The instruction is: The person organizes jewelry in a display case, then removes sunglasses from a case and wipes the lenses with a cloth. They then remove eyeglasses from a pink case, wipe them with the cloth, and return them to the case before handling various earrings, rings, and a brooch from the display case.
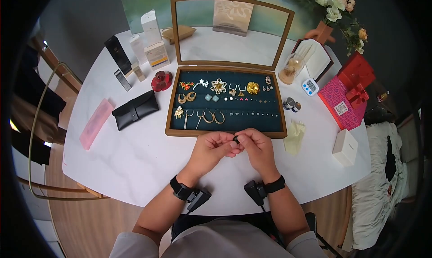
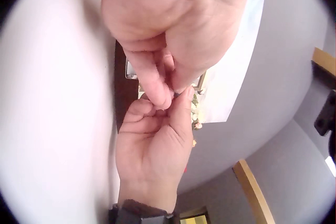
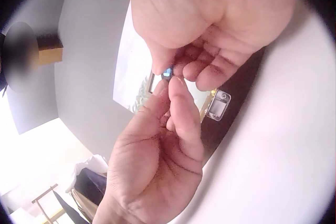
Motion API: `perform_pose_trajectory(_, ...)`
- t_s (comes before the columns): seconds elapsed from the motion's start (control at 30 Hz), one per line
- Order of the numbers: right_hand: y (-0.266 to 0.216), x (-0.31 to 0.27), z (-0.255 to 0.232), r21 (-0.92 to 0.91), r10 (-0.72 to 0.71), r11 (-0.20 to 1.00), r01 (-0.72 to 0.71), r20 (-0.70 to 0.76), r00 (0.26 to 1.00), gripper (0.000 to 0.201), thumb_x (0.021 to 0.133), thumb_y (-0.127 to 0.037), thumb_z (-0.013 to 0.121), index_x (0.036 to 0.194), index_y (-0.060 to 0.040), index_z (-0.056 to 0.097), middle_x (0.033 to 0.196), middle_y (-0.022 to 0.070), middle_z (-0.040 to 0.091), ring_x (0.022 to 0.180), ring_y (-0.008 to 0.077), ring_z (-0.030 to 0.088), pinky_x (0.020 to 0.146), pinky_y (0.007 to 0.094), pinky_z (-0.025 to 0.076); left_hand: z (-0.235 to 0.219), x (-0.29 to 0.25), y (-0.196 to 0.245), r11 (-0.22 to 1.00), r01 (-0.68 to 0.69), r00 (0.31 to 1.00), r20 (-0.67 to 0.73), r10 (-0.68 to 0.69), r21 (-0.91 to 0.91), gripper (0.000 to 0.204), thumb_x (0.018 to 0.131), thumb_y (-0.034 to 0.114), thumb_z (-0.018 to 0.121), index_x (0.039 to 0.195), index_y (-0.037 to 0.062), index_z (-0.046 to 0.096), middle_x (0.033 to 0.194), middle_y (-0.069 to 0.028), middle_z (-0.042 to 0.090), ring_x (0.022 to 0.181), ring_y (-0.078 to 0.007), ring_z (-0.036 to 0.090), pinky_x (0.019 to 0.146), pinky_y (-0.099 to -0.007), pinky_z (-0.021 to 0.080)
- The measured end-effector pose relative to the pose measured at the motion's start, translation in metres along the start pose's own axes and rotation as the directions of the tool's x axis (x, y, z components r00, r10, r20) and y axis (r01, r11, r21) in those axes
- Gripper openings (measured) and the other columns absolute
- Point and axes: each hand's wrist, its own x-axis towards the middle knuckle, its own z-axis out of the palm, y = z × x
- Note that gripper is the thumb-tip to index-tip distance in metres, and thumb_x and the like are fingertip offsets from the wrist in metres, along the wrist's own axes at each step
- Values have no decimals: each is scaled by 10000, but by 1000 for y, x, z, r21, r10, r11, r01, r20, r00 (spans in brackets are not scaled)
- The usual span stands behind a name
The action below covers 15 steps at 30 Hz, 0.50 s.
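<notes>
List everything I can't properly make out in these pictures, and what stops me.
Small dark piece, head view: full shape hidden by the left grip and right grip pinching it.
Same piece, left wrist view: nearly all covered by both grips.
Stud earrings, head view: designs too small.
QR code, head view: pattern too small to read.

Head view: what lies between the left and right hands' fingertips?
A small dark piece, pinched by the left hand and the right hand; it shows in the head view.
</notes>
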Motion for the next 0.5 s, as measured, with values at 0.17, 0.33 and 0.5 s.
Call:
perform_pose_trajectory(0.17, 0, 1, -1, 23, 18, 1000, -19, 26, 999, 171, 982, -60, 600, 1107, 35, 670, 974, 36, 651, 813, 82, 639, 736, 222, 538, -1, -1, -1, 999, -5, 998, -59, 2, -45, 203, 988, 72, 594, 1143, -50, 645, 977, -131, 725, 877, -177, 715, 762, -285, 585)
perform_pose_trajectory(0.33, -5, -1, 5, 54, -32, 998, 28, 70, 997, 210, 979, -32, 584, 1163, 29, 665, 985, 40, 644, 834, 84, 625, 743, 233, 543, -8, 1, -3, 996, 27, 999, -43, -31, -88, 215, 1018, 133, 562, 1098, -45, 654, 930, -111, 718, 829, -171, 707, 740, -280, 581)
perform_pose_trajectory(0.5, -4, 0, 1, -26, -85, 996, 87, 82, 993, 251, 964, -13, 590, 1203, 10, 663, 983, 42, 648, 833, 88, 623, 739, 238, 546, -7, 0, 0, 994, 31, 999, -7, -32, -103, 220, 1020, 145, 564, 1083, -41, 662, 918, -101, 717, 808, -161, 698, 730, -280, 578)
